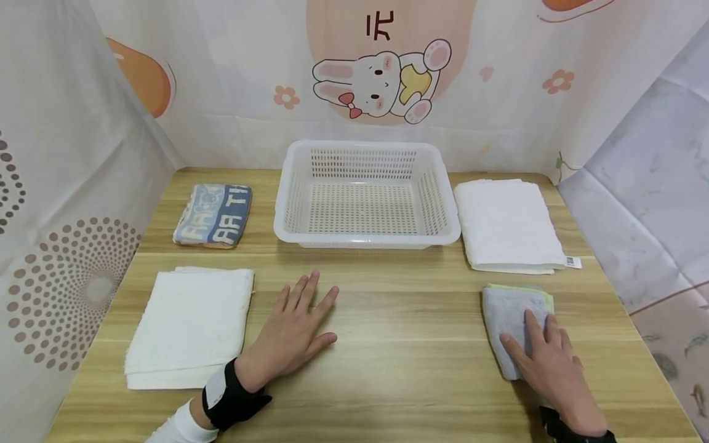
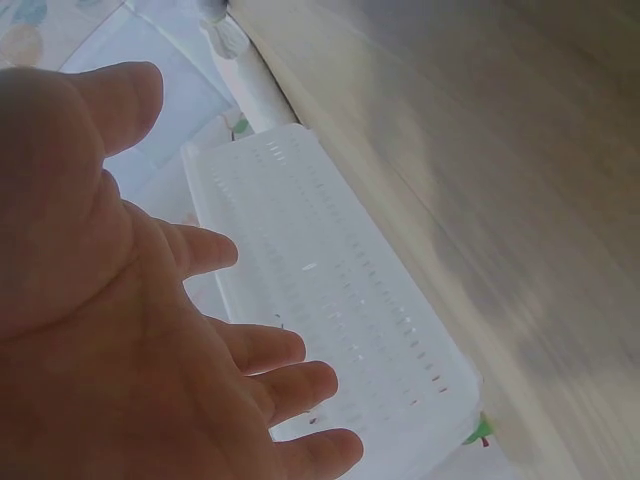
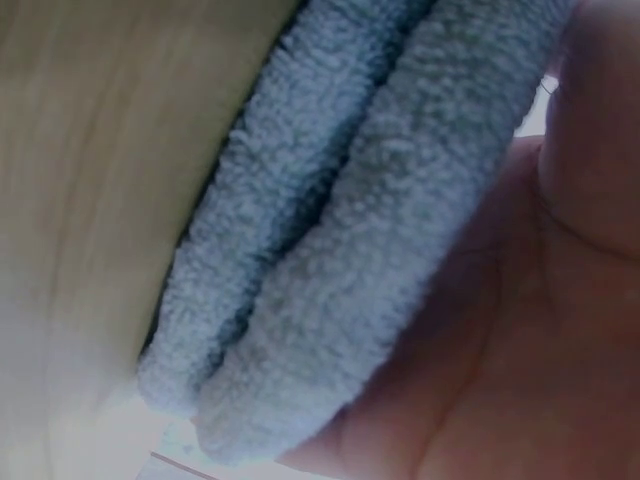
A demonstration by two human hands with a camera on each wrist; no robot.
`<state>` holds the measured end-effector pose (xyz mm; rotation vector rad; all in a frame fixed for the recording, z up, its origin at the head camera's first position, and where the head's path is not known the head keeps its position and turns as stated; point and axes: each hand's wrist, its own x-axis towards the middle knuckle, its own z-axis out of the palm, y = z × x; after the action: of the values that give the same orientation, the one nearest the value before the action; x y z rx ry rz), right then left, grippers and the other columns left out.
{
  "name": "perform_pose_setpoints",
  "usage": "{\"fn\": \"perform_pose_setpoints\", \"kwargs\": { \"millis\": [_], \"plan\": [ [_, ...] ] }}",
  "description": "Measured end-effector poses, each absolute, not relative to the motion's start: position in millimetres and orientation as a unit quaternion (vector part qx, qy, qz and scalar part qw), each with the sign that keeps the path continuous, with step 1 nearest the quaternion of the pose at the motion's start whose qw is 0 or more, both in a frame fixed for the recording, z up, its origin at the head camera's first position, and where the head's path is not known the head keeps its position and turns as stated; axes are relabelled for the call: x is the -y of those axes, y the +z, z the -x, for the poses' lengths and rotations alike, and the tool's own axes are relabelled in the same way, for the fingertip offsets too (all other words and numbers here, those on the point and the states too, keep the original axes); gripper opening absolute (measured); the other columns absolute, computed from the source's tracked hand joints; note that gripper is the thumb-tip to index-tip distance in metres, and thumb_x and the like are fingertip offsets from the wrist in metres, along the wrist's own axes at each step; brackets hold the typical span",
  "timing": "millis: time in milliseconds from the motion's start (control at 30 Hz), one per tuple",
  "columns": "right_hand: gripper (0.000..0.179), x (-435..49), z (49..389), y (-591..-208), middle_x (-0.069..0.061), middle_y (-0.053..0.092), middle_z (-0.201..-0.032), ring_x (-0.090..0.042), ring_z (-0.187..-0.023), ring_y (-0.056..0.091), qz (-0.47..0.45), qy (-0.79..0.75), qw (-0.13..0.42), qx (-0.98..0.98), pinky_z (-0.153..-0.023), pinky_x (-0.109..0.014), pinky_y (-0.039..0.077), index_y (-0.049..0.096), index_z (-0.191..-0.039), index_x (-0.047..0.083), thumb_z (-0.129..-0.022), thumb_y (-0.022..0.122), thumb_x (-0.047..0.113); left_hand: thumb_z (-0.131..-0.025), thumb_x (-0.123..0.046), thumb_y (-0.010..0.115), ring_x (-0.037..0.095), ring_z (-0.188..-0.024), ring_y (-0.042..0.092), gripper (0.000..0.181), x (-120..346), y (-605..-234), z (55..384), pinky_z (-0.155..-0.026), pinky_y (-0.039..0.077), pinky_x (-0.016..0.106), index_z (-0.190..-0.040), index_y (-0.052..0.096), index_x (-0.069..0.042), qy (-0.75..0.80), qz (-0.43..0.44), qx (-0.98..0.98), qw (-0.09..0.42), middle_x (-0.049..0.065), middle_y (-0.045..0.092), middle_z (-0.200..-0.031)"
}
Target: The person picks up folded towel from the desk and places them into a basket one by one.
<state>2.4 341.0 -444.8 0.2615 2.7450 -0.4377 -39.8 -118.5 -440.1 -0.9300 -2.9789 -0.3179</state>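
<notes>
My right hand point(image 1: 554, 369) rests on a folded grey towel point(image 1: 506, 326) with a yellow-green edge, at the right of the table. In the right wrist view the thick folded layers of that grey towel point(image 3: 320, 230) lie close against the palm point(image 3: 520, 360). My left hand point(image 1: 290, 326) has its fingers spread and holds nothing. It is over the wooden table, just right of a folded white towel point(image 1: 191, 326). In the left wrist view the left hand point(image 2: 170, 320) appears palm-side with fingers extended, and the basket point(image 2: 300, 270) shows beyond it.
A white perforated plastic basket point(image 1: 365, 238) stands at the back middle of the table point(image 1: 388, 381). To its left lies a folded blue patterned towel point(image 1: 213, 215); to its right, another folded white towel point(image 1: 509, 224) with a tag. Printed curtains point(image 1: 232, 74) surround the table.
</notes>
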Motion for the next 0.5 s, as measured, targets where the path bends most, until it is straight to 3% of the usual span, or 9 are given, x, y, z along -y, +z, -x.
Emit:
{"fn": "perform_pose_setpoints", "kwargs": {
  "millis": [500],
  "plan": [
    [0.095,-338.7,-5.0,-445.9,-0.050,0.001,-0.147,-0.068,-0.130,0.011,-0.091,-0.147,0.165,-0.971,-0.088,-0.083,0.023,0.013,-0.153,-0.010,-0.100,0.032,0.066,-0.097,-0.053,0.056,0.044,-0.146,0.023,0.074,118.3,-441.2,38.9,-0.112,0.025,0.063,-0.156,0.033,-0.015,-0.106,0.295,0.950,0.000,0.028,0.020,-0.159]
  ]
}}
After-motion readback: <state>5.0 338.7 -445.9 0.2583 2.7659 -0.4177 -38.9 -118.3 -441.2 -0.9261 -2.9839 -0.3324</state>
